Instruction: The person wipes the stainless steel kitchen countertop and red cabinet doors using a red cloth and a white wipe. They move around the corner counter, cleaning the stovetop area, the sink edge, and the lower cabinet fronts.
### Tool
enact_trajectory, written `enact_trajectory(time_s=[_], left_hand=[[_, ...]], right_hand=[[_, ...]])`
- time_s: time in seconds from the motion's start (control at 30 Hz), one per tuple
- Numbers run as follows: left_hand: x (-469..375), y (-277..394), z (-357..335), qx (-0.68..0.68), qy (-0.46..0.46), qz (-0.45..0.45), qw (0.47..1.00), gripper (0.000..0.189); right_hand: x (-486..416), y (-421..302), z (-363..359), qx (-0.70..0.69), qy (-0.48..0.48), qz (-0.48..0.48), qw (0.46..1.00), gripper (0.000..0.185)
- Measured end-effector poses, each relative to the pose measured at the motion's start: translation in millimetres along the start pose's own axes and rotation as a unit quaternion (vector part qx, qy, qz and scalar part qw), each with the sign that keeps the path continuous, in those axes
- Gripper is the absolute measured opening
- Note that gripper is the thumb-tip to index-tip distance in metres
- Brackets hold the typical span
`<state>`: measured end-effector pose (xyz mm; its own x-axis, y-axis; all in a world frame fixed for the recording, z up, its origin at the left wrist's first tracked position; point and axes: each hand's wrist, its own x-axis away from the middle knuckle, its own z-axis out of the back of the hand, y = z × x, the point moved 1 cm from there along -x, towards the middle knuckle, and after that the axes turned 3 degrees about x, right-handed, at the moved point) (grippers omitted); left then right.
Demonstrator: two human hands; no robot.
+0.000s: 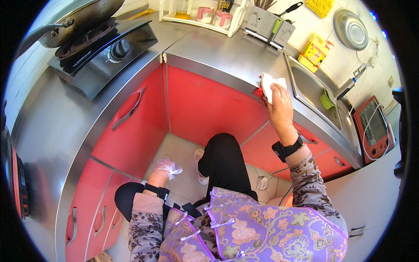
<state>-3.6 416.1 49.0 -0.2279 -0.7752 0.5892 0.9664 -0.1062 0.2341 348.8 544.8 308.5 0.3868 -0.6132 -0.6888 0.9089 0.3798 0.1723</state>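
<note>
My right hand (282,101) grips a folded white cloth or paper towel (269,82) at the front edge of the stainless steel countertop (216,49), just left of the sink. A small red piece (259,92), perhaps cloth, pokes out beside the white one. Down over the floor hangs my left hand (164,166), wrapped in thin clear plastic that looks like a disposable glove. Its fingers are blurred by the plastic, so their pose is unclear. Red cabinet doors (209,98) stand below the countertop, in front of my knee.
A gas stove (108,59) bearing a wok (81,19) is at upper left. The knife block (268,26), condiment rack (196,19) and yellow detergent bottle (314,54) line the wall. In the sink (304,78) sits a green container (326,100). A red appliance (374,127) stands right.
</note>
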Motion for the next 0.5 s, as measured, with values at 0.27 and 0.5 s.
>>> enact_trajectory(time_s=[0.27,0.5], left_hand=[[1.6,7.6,2.6,-0.004,0.023,0.016,1.0,0.046],[6.1,9.2,11.3,0.002,0.019,-0.029,0.999,0.048]], right_hand=[[-50.7,-53.8,-30.5,-0.046,-0.004,0.042,0.998,0.04],[-104.0,-108.0,-63.7,-0.101,-0.006,0.077,0.992,0.027]])
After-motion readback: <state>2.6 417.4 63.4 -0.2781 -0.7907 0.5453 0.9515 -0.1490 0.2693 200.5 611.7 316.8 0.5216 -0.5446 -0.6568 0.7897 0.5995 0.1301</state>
